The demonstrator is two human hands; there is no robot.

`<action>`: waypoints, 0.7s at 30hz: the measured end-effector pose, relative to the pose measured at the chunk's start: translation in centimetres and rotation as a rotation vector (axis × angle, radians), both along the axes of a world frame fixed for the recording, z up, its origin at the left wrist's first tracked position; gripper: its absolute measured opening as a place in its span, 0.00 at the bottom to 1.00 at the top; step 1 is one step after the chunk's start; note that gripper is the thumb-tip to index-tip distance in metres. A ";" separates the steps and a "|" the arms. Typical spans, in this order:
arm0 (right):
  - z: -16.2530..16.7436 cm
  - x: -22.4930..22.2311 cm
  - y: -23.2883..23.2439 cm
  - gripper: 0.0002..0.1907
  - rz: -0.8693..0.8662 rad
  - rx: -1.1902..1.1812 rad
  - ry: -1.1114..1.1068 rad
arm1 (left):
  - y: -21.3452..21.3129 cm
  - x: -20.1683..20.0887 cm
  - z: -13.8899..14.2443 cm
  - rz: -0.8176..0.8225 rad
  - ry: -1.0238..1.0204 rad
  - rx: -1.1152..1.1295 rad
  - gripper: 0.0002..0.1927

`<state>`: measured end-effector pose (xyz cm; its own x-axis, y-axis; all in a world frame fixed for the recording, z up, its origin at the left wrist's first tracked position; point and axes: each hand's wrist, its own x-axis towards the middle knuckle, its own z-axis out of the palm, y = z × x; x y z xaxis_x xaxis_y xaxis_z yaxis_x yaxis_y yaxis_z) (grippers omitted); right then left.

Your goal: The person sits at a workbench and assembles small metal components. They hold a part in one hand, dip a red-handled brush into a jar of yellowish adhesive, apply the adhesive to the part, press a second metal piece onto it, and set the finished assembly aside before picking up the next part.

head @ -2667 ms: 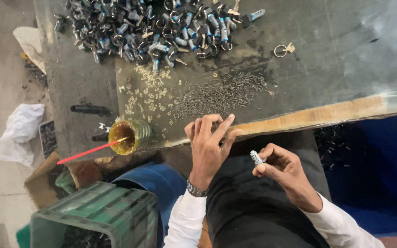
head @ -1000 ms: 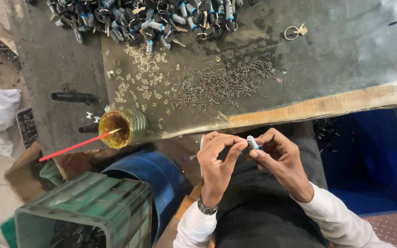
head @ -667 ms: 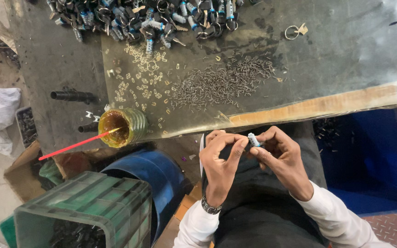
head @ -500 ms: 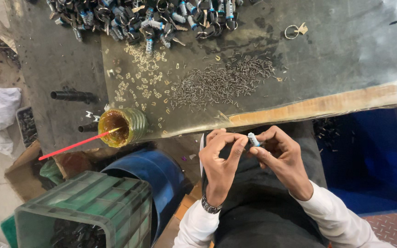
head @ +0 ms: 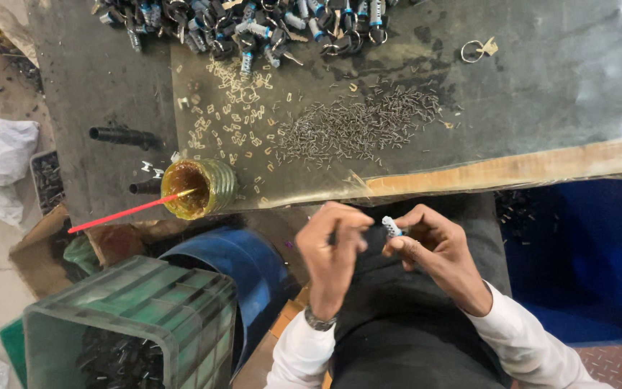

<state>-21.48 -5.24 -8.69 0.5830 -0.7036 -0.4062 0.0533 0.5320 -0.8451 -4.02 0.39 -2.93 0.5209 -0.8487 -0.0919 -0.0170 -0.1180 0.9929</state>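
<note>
My right hand (head: 435, 248) pinches a small silver and blue lock cylinder (head: 392, 227) over my lap, just below the table's front edge. My left hand (head: 335, 252) is curled close beside it, fingertips pinched together on a dark thin piece that is mostly hidden; what it is cannot be made out. On the table (head: 556, 86) lie a spread of thin dark metal pins (head: 358, 126), a scatter of small brass pieces (head: 235, 108), and a heap of lock cylinders with keys (head: 253, 25) at the far edge.
A jar of amber grease (head: 196, 189) with a red stick (head: 120, 214) sits at the table's front left. A green crate (head: 134, 328) with dark parts and a blue drum (head: 232, 270) stand to my left, a blue bin (head: 584, 266) to my right. A key ring (head: 473, 50) lies far right.
Earlier my left hand was at the table edge, apart from the right. Both hands have come together over my lap, and they have hardly moved in the last second.
</note>
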 end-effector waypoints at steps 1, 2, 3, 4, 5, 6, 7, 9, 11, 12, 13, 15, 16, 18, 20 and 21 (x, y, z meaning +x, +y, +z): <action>0.0 0.1 0.0 0.07 -0.002 0.018 -0.002 | 0.4 0.5 -0.2 0.048 -0.034 -0.067 0.13; -0.1 0.2 0.1 0.07 -0.003 0.037 -0.003 | 0.9 1.1 -0.4 0.097 -0.068 -0.134 0.14; -0.1 0.3 0.1 0.07 -0.003 0.055 -0.006 | 1.4 1.8 -0.5 0.147 -0.104 -0.200 0.15; -0.3 0.4 0.0 0.06 -0.011 0.068 -0.042 | 2.0 2.5 -0.6 0.255 -0.175 -0.219 0.14; -0.4 0.5 -0.1 0.06 -0.020 0.083 -0.078 | 2.5 3.2 -0.7 0.362 -0.246 -0.237 0.12; -0.6 0.6 -0.1 0.06 -0.031 0.099 -0.115 | 2.8 4.3 -0.7 0.504 -0.203 -0.242 0.08; -0.7 0.6 -0.2 0.06 -0.033 0.088 -0.136 | 3.1 5.6 -0.7 0.643 -0.159 -0.247 0.08; -0.9 0.7 -0.3 0.07 -0.041 0.067 -0.178 | 4.0 8.3 -0.2 0.775 -0.242 -0.330 0.11; -1.0 0.7 -0.3 0.07 -0.026 0.087 -0.167 | 5.0 10.6 0.4 0.782 -0.189 -0.385 0.16; -1.1 0.8 -0.4 0.07 -0.007 0.095 -0.166 | 5.5 11.7 0.8 0.795 -0.168 -0.417 0.19; -1.2 1.0 -0.4 0.07 -0.008 0.105 -0.183 | 5.8 13.0 1.1 0.784 -0.178 -0.344 0.21; -1.3 1.3 -0.2 0.08 -0.007 0.126 -0.213 | 5.8 15.1 1.4 0.764 -0.189 -0.199 0.27; -1.4 1.5 -0.1 0.08 0.006 0.129 -0.222 | 5.7 15.7 1.6 0.731 -0.204 -0.215 0.26; -1.5 1.7 0.1 0.08 0.010 0.131 -0.228 | 5.4 16.5 1.8 0.644 -0.218 -0.244 0.24; -1.6 1.7 0.5 0.07 0.011 0.136 -0.235 | 4.7 17.3 2.2 0.689 -0.251 -0.221 0.12; -1.6 1.7 0.6 0.06 0.012 0.138 -0.239 | 4.4 17.3 2.4 0.712 -0.267 -0.209 0.08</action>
